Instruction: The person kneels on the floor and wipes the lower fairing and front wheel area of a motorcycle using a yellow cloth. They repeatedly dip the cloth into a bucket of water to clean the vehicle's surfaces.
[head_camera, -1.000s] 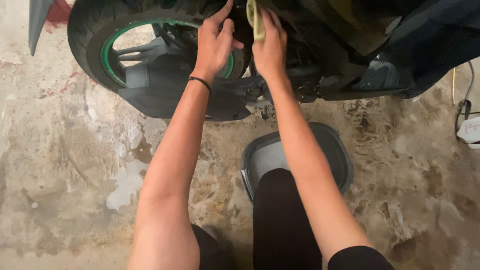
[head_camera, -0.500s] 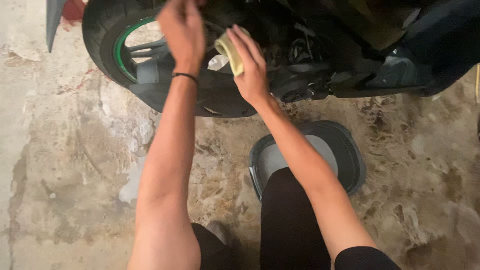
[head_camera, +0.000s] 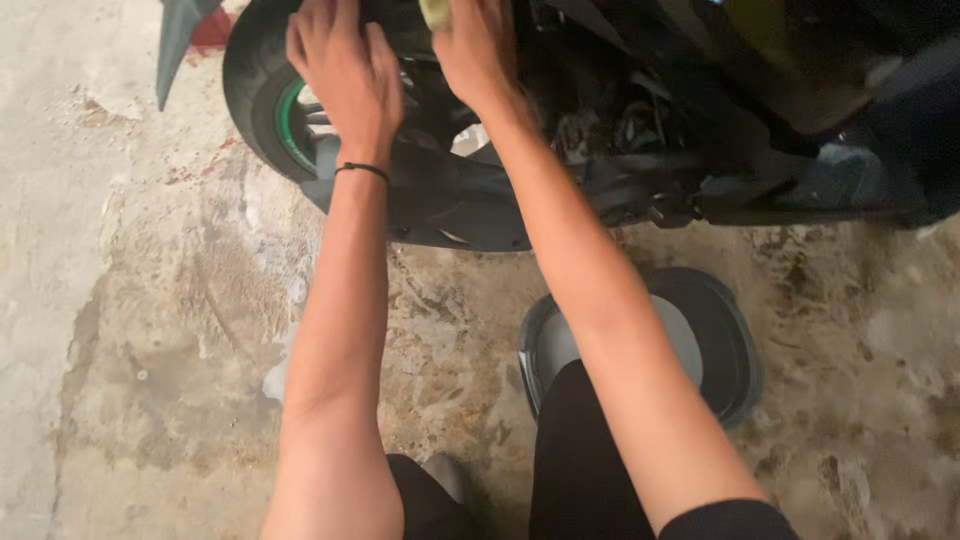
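A dark scooter lies across the top of the view, its rear tyre (head_camera: 250, 100) with a green rim at the upper left. My left hand (head_camera: 345, 75) rests flat on the wheel area, fingers spread, a thin black band on its wrist. My right hand (head_camera: 478, 45) presses a yellow-green cloth (head_camera: 435, 12) against the scooter's dark body (head_camera: 470, 195) just right of the wheel. Only the cloth's lower edge shows at the frame top.
A grey plastic basin (head_camera: 735, 350) stands on the stained concrete floor (head_camera: 170, 330) below the scooter, partly behind my right forearm and my dark-clad knee (head_camera: 580, 450). A grey fender tip (head_camera: 175, 45) pokes down at the top left.
Both hands have shifted up the frame as the view tilted. The cloth, earlier clearly visible in my right hand, is now mostly cut off at the top edge.
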